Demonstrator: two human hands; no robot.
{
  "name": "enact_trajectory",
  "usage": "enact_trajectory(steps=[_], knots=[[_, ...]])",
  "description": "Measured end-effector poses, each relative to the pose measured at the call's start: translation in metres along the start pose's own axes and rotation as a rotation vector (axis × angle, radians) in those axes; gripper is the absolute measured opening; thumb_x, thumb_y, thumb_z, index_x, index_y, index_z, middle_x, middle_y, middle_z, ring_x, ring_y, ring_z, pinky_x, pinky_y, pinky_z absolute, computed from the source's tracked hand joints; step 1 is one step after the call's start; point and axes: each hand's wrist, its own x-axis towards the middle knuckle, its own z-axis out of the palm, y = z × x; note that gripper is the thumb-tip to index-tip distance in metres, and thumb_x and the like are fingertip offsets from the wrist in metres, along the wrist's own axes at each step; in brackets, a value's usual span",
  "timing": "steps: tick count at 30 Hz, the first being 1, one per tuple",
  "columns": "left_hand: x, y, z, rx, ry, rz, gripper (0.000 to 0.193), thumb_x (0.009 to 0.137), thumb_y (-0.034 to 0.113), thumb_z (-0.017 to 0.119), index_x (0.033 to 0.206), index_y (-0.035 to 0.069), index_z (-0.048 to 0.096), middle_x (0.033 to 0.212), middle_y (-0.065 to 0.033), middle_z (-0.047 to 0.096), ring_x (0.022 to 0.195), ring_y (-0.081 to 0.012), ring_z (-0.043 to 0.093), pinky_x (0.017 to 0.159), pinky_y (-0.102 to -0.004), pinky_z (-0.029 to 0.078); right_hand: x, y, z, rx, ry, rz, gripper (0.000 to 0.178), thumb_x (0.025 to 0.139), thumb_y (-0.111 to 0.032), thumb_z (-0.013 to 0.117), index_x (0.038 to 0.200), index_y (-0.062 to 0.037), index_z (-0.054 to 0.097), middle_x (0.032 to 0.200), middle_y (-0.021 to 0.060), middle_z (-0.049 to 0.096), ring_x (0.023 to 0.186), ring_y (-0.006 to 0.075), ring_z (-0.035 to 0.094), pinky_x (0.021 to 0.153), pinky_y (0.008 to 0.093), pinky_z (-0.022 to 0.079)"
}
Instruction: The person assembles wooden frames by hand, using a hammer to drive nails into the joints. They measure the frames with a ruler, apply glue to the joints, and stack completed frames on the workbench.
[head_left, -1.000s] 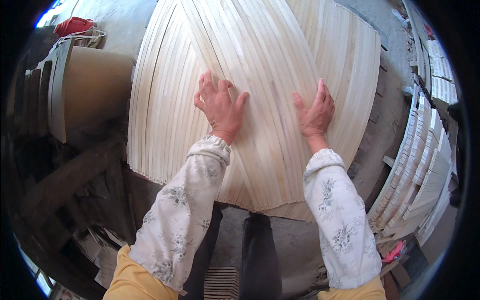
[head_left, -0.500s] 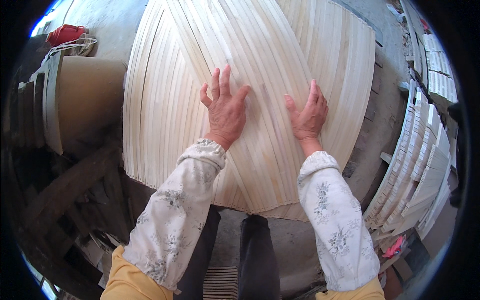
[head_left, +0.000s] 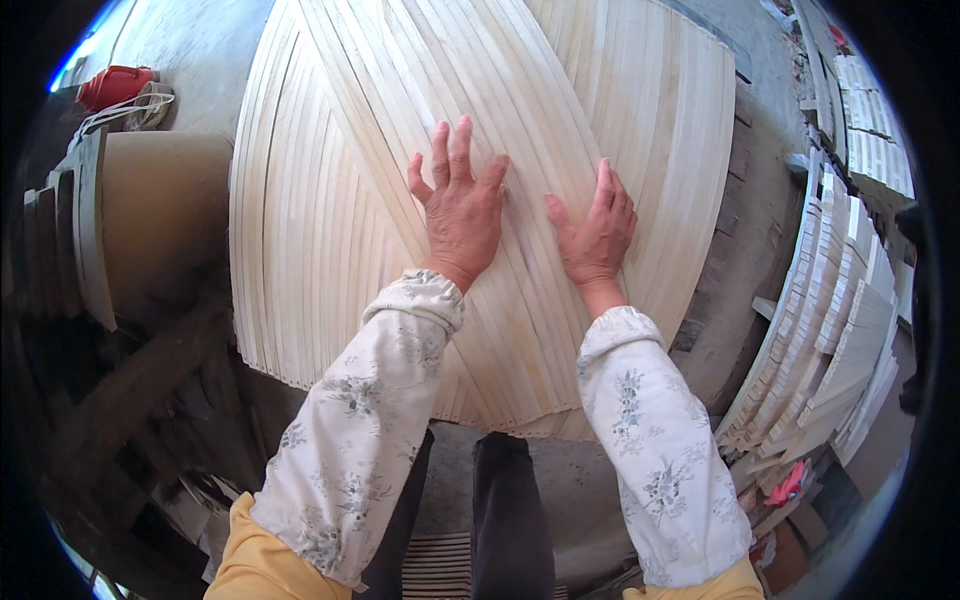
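Note:
Pale wooden strips, laid side by side into large overlapping panels, spread out before me. An upper panel [head_left: 440, 60] lies slantwise across a panel at the left [head_left: 310, 190] and a panel at the right [head_left: 665, 110]. My left hand [head_left: 463, 215] rests palm down on the upper panel with its fingers spread. Beside it, my right hand [head_left: 597, 228] lies near that panel's right edge, thumb apart from its fingers. Neither hand holds anything. White floral sleeve covers reach to both wrists.
Stacked white wooden strips [head_left: 815, 320] stand at the right, with a pink item [head_left: 788, 484] below them. Left of the panels are a tan curved board [head_left: 165, 215] and dark timbers [head_left: 140, 380]. A red container [head_left: 115, 88] sits on the floor at the far left.
My hands have come closer together: the left has shifted slightly right and the right slightly left. Both remain on the panels. The whole view has shifted a little.

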Motion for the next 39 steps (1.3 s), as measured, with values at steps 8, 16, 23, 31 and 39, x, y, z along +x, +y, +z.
enact_trajectory(steps=[8, 16, 23, 31, 39], knots=[[0.001, 0.004, 0.005, 0.118, -0.067, 0.087, 0.026, 0.089, 0.013, 0.066, 0.113, 0.022, 0.07, 0.161, -0.0136, 0.031, 0.153, -0.0364, 0.017, 0.119, -0.0555, 0.005, -0.001, 0.001, 0.001, 0.012, -0.008, 0.006, 0.094, 0.083, -0.055, 0.074, 0.153, -0.0036, 0.038, 0.144, 0.0177, 0.051, 0.131, 0.0351, 0.049, 0.108, 0.0491, 0.037], [0.021, 0.029, 0.013, -0.018, 0.02, -0.098, 0.022, 0.088, 0.035, 0.076, 0.096, 0.016, 0.07, 0.159, -0.0163, 0.033, 0.151, -0.0393, 0.019, 0.116, -0.0593, 0.007, -0.001, 0.002, 0.0, 0.03, -0.015, -0.001, 0.077, 0.095, -0.046, 0.063, 0.153, -0.0032, 0.037, 0.143, 0.0186, 0.051, 0.13, 0.0365, 0.049, 0.108, 0.0497, 0.036], [0.031, 0.038, 0.018, 0.019, -0.038, -0.147, 0.02, 0.086, 0.028, 0.075, 0.099, 0.015, 0.067, 0.159, -0.0184, 0.031, 0.152, -0.0413, 0.016, 0.116, -0.061, 0.007, -0.002, 0.002, 0.001, 0.036, 0.002, -0.014, 0.068, 0.099, -0.039, 0.057, 0.153, -0.003, 0.037, 0.143, 0.0189, 0.051, 0.129, 0.0365, 0.049, 0.109, 0.0496, 0.036], [0.033, 0.038, 0.028, -0.007, -0.034, 0.174, 0.033, 0.083, 0.01, 0.066, 0.115, 0.018, 0.066, 0.163, -0.0156, 0.03, 0.154, -0.0375, 0.019, 0.119, -0.0596, 0.005, -0.004, 0.002, -0.002, 0.019, -0.024, 0.009, 0.068, 0.097, -0.034, 0.06, 0.153, -0.0031, 0.037, 0.142, 0.0183, 0.051, 0.13, 0.0356, 0.048, 0.109, 0.049, 0.036], [-0.002, 0.031, -0.002, -0.201, 0.088, -0.14, 0.048, 0.087, 0.012, 0.067, 0.134, 0.014, 0.058, 0.158, -0.016, 0.037, 0.149, -0.0344, 0.029, 0.117, -0.0537, 0.014, -0.001, 0.0, 0.002, 0.032, 0.021, -0.017, 0.072, 0.097, -0.039, 0.058, 0.153, 0.0006, 0.035, 0.141, 0.0203, 0.052, 0.128, 0.0373, 0.05, 0.107, 0.0497, 0.037]])
